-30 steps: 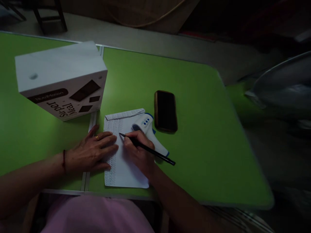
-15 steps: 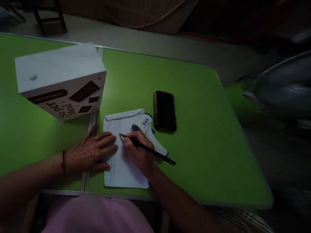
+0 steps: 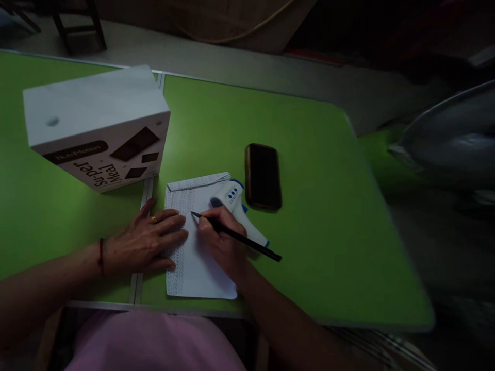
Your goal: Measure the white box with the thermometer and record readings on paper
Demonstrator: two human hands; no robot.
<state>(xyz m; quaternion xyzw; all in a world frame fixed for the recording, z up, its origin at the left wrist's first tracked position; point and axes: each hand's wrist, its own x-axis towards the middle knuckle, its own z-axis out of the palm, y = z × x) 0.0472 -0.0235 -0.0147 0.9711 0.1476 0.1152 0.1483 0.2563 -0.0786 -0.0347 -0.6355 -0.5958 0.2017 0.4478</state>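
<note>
A black pen (image 3: 247,240) is pinched in my right hand (image 3: 224,242), its tip touching the notepad (image 3: 204,278) or just over it. Rows of small handwriting fill the left part of the page, and its top edge is folded over. My left hand (image 3: 149,242) lies flat with fingers spread across the page's left side and the table, a ring on one finger. Beside the right hand, partly under it, a white and blue infrared thermometer (image 3: 232,198) rests across the page's right edge.
A dark phone (image 3: 263,176) lies right of the notepad on the green table (image 3: 328,232). A large white box (image 3: 96,113) printed "Su-per Meal" stands at the left. A metal seam (image 3: 147,193) crosses the tabletop. Behind is a dark stool (image 3: 79,28).
The pen tip and my right hand have shifted very slightly to the right along the page. My left hand stays in place.
</note>
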